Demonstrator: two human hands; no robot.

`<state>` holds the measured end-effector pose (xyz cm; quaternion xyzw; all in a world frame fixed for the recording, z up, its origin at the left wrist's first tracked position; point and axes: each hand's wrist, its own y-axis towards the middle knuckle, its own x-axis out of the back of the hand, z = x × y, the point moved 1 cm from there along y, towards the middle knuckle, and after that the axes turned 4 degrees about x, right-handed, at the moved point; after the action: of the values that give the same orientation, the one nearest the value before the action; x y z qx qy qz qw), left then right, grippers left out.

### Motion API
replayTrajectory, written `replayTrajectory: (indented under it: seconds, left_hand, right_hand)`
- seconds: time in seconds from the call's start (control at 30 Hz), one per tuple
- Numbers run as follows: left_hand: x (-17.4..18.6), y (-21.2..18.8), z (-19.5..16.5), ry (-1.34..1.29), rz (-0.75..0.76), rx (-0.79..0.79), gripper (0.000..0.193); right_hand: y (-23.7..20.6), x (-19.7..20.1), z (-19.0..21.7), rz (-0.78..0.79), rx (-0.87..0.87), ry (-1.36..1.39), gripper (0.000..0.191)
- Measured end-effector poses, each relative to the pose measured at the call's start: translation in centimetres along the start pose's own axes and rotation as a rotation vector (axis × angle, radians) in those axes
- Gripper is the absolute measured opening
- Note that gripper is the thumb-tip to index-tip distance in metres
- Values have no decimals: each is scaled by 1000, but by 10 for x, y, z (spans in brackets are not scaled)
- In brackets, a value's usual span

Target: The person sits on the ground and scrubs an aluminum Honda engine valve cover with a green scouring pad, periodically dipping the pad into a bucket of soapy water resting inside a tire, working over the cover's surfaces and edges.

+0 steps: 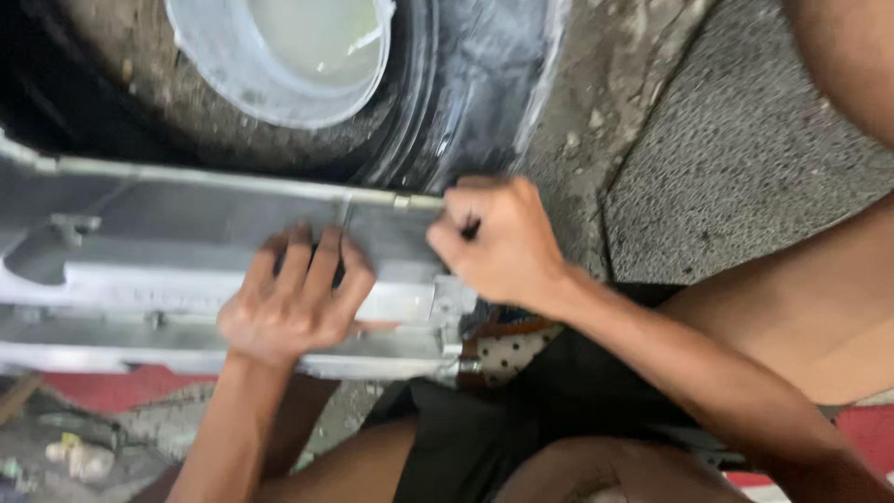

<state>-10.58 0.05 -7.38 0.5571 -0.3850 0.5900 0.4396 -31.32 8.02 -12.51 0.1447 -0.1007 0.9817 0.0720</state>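
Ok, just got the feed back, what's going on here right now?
A person crouches over a long grey metal panel lying on the ground. The left hand presses flat on it, fingers spread. The right hand is closed in a fist around a small dark tool at the panel's upper edge, by a thin metal rod. The tool is mostly hidden. A pale bucket of cloudy liquid sits inside a tyre behind the panel.

Rough concrete floor (736,158) under tyre (466,93) and metal panel (168,279)
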Motion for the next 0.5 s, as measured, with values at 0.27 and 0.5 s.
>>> replayTrajectory:
  seconds: [0.27, 0.5]
  left_hand:
    - [-6, -11, 0, -61, -33, 20, 75]
    - [-12, -20, 0, -129, -49, 97, 79]
  right_hand:
    - [1, -11, 18, 45, 87, -73, 26]
    - [8, -14, 59, 99, 246, -168, 16]
